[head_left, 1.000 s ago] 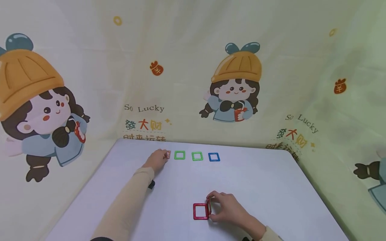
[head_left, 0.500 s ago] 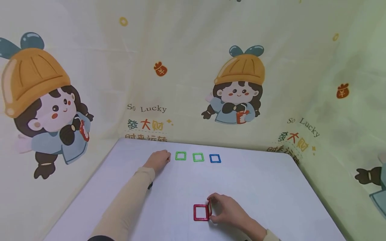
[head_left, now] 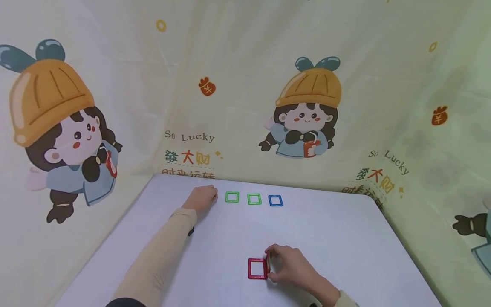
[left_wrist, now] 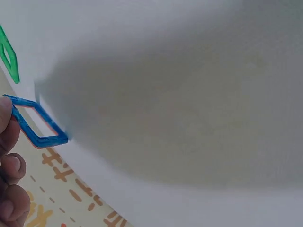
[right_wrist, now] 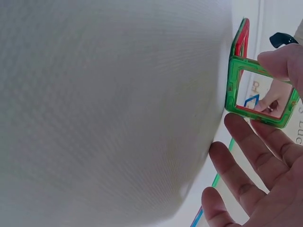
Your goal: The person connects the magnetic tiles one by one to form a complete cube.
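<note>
At the far left of the table my left hand [head_left: 201, 198] pinches a square magnetic frame tile [left_wrist: 40, 139], blue on one face with an orange edge. The tile is tilted; the head view hides it behind the fingers. Near the front, my right hand [head_left: 294, 264] holds a second square tile [right_wrist: 230, 85] upright between thumb and fingers, green on the side seen in the right wrist view. Its lower edge meets a flat tile [head_left: 257, 278], red on top in the head view.
Two green square frames [head_left: 232, 202] [head_left: 254, 204] and a blue one [head_left: 275, 205] lie in a row along the back of the white table [head_left: 326, 230]. A printed cloth [head_left: 238, 123] hangs behind and beside the table.
The orange-looking tile at my left fingertips has tipped up from the table and gone out of the head view's sight. My right hand stays at the red tile; the head view has shifted slightly.
</note>
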The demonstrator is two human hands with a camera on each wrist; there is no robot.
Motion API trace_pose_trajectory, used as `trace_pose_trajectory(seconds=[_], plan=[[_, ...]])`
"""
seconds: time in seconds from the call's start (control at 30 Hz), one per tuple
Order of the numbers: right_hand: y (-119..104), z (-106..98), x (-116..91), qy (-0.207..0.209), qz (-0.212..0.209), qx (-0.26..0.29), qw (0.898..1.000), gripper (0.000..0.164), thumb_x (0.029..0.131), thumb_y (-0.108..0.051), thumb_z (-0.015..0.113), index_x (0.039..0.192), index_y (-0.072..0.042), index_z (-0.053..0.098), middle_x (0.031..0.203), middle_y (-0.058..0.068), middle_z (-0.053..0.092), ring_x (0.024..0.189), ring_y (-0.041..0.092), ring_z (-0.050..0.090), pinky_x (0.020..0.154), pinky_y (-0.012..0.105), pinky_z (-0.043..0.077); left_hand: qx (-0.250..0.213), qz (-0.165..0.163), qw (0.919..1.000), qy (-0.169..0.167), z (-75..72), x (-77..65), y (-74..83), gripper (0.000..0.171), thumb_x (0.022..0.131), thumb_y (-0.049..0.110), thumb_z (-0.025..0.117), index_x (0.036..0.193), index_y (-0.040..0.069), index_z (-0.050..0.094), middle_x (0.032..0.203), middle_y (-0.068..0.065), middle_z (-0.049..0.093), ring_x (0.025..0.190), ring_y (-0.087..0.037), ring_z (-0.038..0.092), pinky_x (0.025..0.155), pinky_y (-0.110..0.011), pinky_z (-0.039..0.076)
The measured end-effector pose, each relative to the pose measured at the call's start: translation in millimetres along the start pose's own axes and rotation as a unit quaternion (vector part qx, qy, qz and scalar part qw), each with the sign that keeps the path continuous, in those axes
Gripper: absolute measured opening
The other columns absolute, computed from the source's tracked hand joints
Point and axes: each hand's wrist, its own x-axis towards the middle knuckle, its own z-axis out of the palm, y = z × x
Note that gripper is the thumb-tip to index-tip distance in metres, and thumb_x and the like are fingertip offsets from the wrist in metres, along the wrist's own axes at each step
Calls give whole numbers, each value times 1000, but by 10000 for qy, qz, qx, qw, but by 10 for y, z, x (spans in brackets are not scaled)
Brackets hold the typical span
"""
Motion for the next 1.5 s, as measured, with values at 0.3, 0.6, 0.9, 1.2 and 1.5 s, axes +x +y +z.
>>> trace_pose_trajectory(seconds=[0.3, 0.6, 0.9, 1.2, 1.5], plan=[[29, -14, -5, 81, -138, 91, 9998, 55, 69, -31, 91, 118, -19, 67, 98, -19, 70, 93, 8, 64, 85, 38, 52, 82, 71, 9999, -134, -137, 3, 8, 8, 96, 16, 74, 97, 9, 76, 90, -3, 69, 79, -18, 66, 75, -34, 56], [30, 20, 2, 204, -187, 57, 9996, 53, 69, -31, 91, 116, -19, 68, 96, -20, 71, 91, 6, 64, 83, 36, 50, -25, 93, 9998, -188, -182, -19, 11, 10, 98, 20, 72, 97, 11, 76, 89, 1, 67, 76, -13, 60, 74, -31, 54], [2, 24, 3, 230, -120, 96, 9996, 52, 70, -32, 91, 116, -19, 68, 95, -21, 70, 87, 5, 60, 81, 34, 49, 47, 373, 9993, -44, -227, -54, 65, 10, 99, 19, 70, 93, 12, 75, 85, 2, 64, 70, -10, 53, 68, -28, 52], [4, -14, -18, 154, -14, 83, 9998, 53, 69, -31, 91, 115, -18, 69, 97, -19, 71, 91, 8, 63, 84, 37, 51, 167, 737, 9971, 63, -279, -81, 307, 11, 98, 18, 69, 90, 11, 70, 80, 2, 59, 66, -11, 48, 62, -26, 48], [7, 27, -11, 114, 57, 129, 9998, 53, 69, -32, 91, 115, -20, 69, 96, -20, 70, 89, 6, 61, 83, 35, 50, 151, 821, 9964, -153, -353, -73, 537, 13, 98, 22, 69, 87, 15, 69, 78, 6, 56, 67, -9, 47, 61, -24, 45]])
